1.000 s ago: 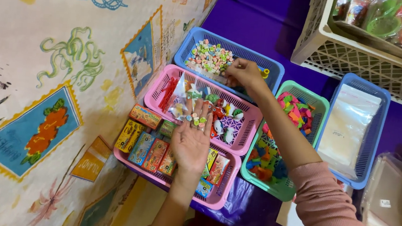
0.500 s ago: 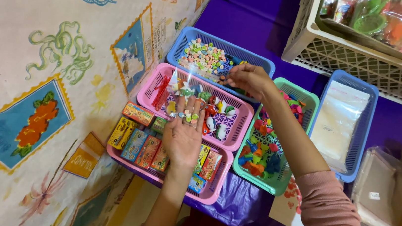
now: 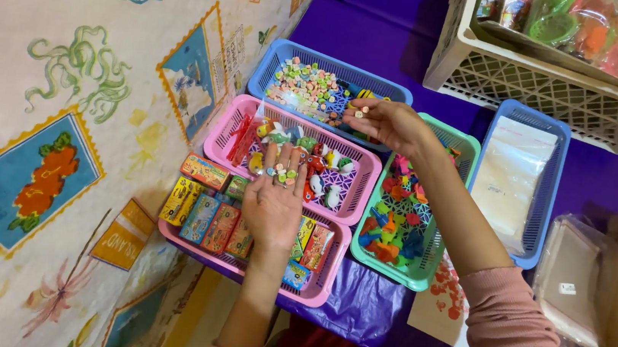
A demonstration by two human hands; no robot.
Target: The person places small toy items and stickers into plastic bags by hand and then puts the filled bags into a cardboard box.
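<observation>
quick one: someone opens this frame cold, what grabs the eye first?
Probably the left hand, held flat and palm-up over the pink baskets with a row of small coloured beads on its fingers. Next, the right hand pinching a pale bead over the blue basket of pastel beads. The green basket of bright toys sits to the right.

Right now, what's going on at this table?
A person is picking through small baskets of trinkets on a purple table. The left hand lies palm up over the pink baskets, with several small beads resting on its fingers. The right hand is raised by the blue basket of pastel beads, pinching one small bead at the fingertips. A green basket of colourful toys and a blue basket of clear bags sit to the right.
</observation>
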